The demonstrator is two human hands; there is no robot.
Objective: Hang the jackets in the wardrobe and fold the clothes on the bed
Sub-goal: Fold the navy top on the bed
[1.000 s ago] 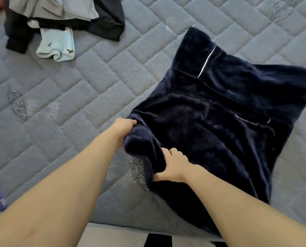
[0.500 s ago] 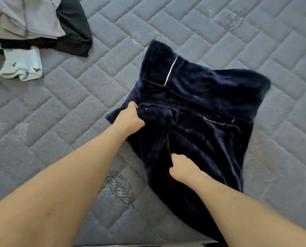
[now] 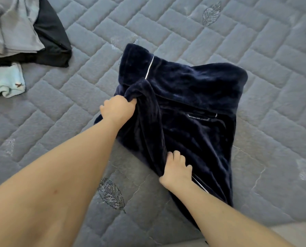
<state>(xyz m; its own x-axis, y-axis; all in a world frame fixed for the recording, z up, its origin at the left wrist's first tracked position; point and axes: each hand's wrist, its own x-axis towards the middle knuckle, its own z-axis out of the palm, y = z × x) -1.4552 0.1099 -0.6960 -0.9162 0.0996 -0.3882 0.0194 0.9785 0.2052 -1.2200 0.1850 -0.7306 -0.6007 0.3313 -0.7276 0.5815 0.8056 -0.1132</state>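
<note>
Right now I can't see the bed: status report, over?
Left hand and right hand both grip navy fleece garment, part-folded on mattress. Clothes pile lies apart.

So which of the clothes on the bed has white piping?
The navy fleece garment that both hands grip; the grey, black and pale blue pieces show none.

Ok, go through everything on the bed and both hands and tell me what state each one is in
Navy fleece garment: partly folded, flat on the mattress, left edge lifted.
Left hand: grips the garment's lifted edge.
Right hand: grips the same edge, nearer the person.
Grey clothes: unfolded, heaped on a black garment.
Light blue cloth: crumpled beside the heap.
Mattress: bare, quilted.
</note>
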